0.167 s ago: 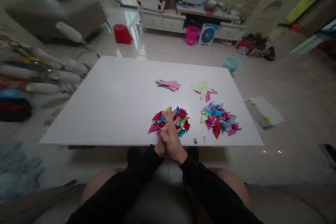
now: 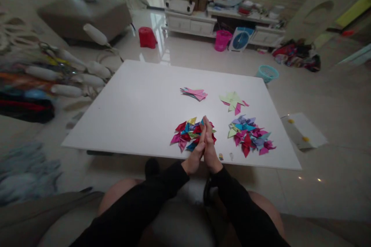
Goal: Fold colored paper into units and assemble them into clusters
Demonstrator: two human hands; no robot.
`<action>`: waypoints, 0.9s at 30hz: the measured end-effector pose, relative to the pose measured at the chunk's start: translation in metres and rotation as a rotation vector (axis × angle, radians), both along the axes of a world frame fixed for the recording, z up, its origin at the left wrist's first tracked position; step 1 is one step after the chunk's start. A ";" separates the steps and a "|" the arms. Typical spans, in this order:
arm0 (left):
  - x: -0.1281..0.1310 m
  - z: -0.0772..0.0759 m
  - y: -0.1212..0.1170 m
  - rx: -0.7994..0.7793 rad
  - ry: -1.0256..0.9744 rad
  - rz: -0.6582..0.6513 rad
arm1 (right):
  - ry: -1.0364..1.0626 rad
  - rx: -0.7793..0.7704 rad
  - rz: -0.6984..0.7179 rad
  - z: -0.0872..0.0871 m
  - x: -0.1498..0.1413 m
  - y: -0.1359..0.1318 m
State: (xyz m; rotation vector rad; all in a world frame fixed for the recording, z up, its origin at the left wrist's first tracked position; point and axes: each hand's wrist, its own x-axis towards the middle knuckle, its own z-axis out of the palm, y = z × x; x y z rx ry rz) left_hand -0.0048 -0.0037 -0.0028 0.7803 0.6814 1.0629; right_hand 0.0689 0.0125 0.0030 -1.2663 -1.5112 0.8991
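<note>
My left hand [image 2: 196,157] and my right hand [image 2: 210,153] press together palm to palm, fingers straight and pointing away from me. Neither shows anything held. Behind and under them lies a heap of folded paper pieces [image 2: 181,137] in red, blue, pink, yellow and green, partly hidden by the hands. Another heap of folded paper cranes [image 2: 251,136], in purple, blue, pink and red, rests to the right. Farther back are a flat bundle of pink and dark folded paper [image 2: 194,93] and a pile of pale green and pink folded paper [image 2: 233,99].
Everything lies on a white table [image 2: 139,104]. Two small items, a yellowish one [image 2: 220,156] and a pale one [image 2: 231,156], sit near its front edge. A teal basket [image 2: 267,73], a red stool [image 2: 147,37] and a pink bin [image 2: 222,41] stand on the floor beyond.
My fingers were crossed over each other and spread; now they are straight and aligned, palms together. The view has shifted, so the table appears farther right. The paper heaps look unchanged.
</note>
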 end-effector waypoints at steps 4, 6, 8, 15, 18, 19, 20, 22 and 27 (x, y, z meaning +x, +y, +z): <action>-0.011 0.011 0.014 0.284 0.178 -0.209 | 0.155 -0.026 -0.049 0.006 0.031 0.022; -0.026 0.021 0.028 0.401 0.370 -0.295 | 0.109 -0.007 -0.122 0.008 0.046 0.036; -0.046 0.029 0.044 0.458 0.598 -0.250 | 0.011 0.027 -0.177 0.009 0.060 0.049; -0.098 -0.010 0.075 0.462 1.395 -0.156 | -0.593 -0.072 0.013 -0.005 0.091 0.066; -0.085 -0.031 0.075 0.403 1.514 -0.327 | -0.789 -0.227 0.103 -0.020 0.087 0.072; -0.079 -0.035 0.075 0.387 1.535 -0.354 | -0.832 -0.272 0.126 -0.025 0.083 0.075; -0.072 -0.038 0.075 0.367 1.555 -0.362 | -0.864 -0.313 0.146 -0.029 0.079 0.078; -0.060 -0.040 0.075 0.339 1.598 -0.340 | -0.897 -0.387 0.175 -0.035 0.072 0.082; -0.054 -0.044 0.080 0.384 1.661 -0.264 | -0.929 -0.430 0.175 -0.038 0.055 0.086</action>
